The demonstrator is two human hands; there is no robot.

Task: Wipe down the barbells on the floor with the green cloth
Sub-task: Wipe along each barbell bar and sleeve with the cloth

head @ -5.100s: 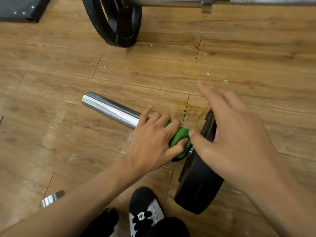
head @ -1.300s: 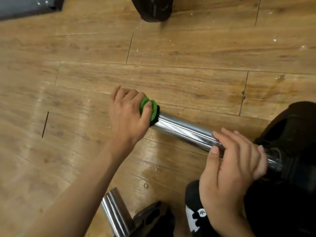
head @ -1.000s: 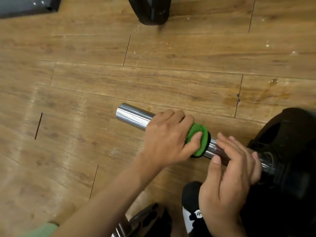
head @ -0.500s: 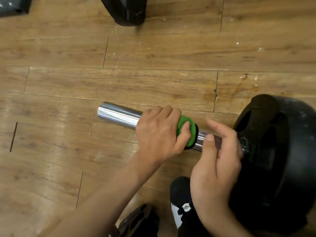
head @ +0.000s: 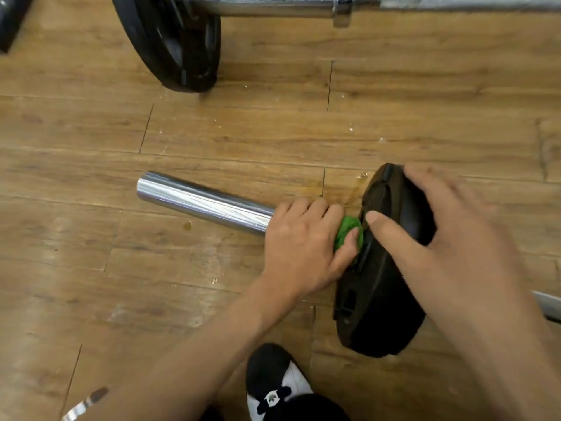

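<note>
A chrome barbell sleeve [head: 200, 203] lies on the wooden floor and ends at a black weight plate [head: 379, 299] on the right. My left hand [head: 303, 247] grips the green cloth [head: 347, 233] wrapped round the sleeve, right against the plate. My right hand [head: 449, 238] rests on top of the plate with fingers spread over its rim and the thumb on its face. The sleeve under my left hand is hidden.
A second barbell [head: 273, 4] with a black plate [head: 179, 41] lies across the top of the view. A dark object [head: 10, 19] sits at the top left corner. My black and white shoe [head: 273, 387] is at the bottom. Another chrome end [head: 85, 404] shows at bottom left.
My left hand slid the cloth along the sleeve up to the plate. My right hand let go of the sleeve and moved onto the top of the plate.
</note>
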